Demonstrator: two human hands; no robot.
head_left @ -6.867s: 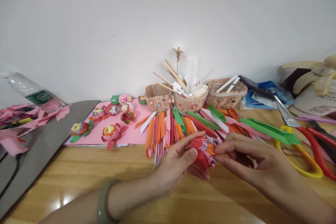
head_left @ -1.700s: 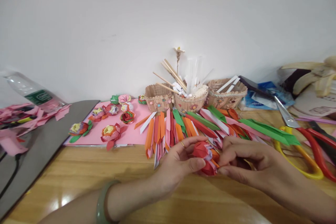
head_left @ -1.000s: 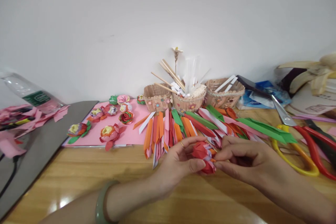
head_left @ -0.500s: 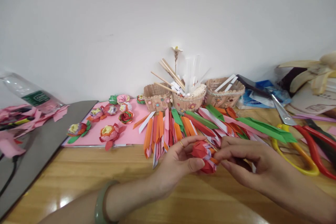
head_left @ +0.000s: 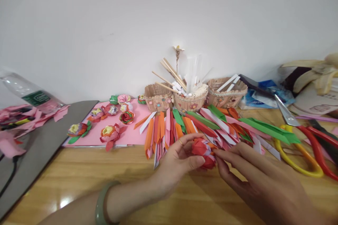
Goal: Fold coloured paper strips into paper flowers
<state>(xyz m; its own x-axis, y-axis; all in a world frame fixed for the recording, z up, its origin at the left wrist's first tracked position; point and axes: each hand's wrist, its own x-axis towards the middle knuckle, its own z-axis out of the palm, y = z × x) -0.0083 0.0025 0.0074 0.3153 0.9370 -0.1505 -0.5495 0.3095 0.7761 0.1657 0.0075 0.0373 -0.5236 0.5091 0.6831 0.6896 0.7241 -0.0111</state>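
A red and lilac folded paper flower (head_left: 202, 148) is held above the wooden table, near its middle. My left hand (head_left: 179, 163) grips it from the left, with the thumb in front and the fingers curled behind. From the right, the fingertips of my right hand (head_left: 253, 172) pinch at the flower's right side, where a bit of orange paper shows. Behind both hands lies a fan of folded paper strips (head_left: 169, 130) in orange, pink, red, white and green.
Finished paper flowers (head_left: 109, 132) rest on pink sheets (head_left: 92, 139) at the left. Three decorated baskets (head_left: 190, 104) stand by the wall, holding sticks and tubes. Scissors (head_left: 311, 137) lie at the right. A plastic bottle (head_left: 34, 93) and a grey board (head_left: 52, 144) are far left.
My right hand has turned and its fingers have shifted slightly left along the flower. The flower has tilted and risen a little in my left hand, which has barely moved.
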